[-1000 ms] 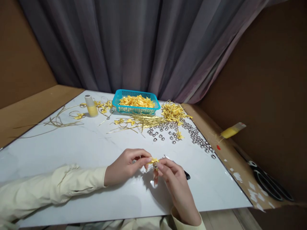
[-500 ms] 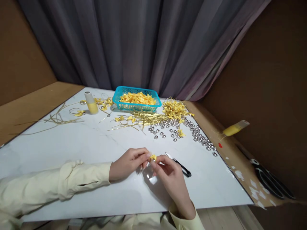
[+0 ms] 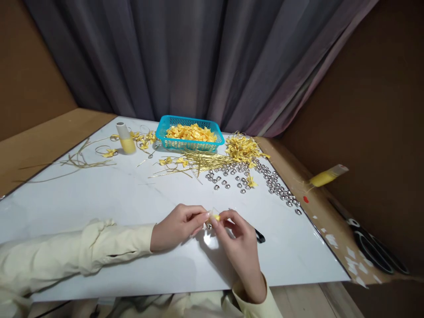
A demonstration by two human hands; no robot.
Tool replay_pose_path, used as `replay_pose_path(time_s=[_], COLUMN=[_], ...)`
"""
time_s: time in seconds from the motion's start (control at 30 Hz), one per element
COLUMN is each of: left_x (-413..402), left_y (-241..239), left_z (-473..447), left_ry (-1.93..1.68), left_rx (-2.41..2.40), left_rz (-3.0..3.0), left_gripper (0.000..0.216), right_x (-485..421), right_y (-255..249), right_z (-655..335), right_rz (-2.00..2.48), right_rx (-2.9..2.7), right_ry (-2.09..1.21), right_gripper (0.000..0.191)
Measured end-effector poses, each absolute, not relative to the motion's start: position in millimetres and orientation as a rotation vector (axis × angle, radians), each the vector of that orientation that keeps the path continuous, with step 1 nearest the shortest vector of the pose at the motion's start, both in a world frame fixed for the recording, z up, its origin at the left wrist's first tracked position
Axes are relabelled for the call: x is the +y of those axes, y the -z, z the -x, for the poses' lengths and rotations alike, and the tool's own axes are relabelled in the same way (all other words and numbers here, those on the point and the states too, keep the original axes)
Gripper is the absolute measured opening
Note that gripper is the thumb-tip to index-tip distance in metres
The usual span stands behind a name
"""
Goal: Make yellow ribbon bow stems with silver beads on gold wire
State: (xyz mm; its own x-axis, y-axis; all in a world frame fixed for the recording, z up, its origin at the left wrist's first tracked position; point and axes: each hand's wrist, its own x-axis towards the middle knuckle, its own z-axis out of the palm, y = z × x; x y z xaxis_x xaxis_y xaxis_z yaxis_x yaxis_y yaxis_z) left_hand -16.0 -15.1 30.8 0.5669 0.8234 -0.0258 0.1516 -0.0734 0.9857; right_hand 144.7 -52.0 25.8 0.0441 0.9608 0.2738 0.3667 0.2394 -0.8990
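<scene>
At the lower centre, the left hand (image 3: 179,227) and right hand (image 3: 241,240) pinch a small yellow piece (image 3: 216,217)

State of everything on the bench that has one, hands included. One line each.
Left hand: fingers pinched on the yellow piece
Right hand: thumb and finger pinching the same piece
Yellow piece: held up, partly covered by fingers
Basket: upright, filled with yellow pieces
Left tube: standing
Silver beads: loose, scattered
Gold wires: loosely bundled
Cutter: lying, mostly hidden, blade unclear
Curtain: drawn
</scene>
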Motion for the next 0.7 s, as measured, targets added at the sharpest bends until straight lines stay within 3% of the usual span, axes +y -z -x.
replay_pose_path(time_s=[0.1,0.2,0.7], left_x=[-15.3,-14.9,-16.6], left_y=[-29.2,-27.7,-28.5], left_z=[15.1,14.8,16.0], left_ry=[-0.715,-0.737,-0.746], left_rx=[0.896,0.924,0.989], left_rz=[-1.540,-1.516,-1.542], left_gripper=[0.044,0.043,0.047], right_x=[-54.3,-55.5,-55.0], right_y=[-21.3,-19.4,-16.2], right_z=[-142.2,-139.6,-138.5], right_rz=[1.214,1.148,1.062], right_rx=[-1.641,-1.730,-1.858], right_ry=[-0.350,-0.175,-0.103], right_gripper=[0.017,0.021,0.012])
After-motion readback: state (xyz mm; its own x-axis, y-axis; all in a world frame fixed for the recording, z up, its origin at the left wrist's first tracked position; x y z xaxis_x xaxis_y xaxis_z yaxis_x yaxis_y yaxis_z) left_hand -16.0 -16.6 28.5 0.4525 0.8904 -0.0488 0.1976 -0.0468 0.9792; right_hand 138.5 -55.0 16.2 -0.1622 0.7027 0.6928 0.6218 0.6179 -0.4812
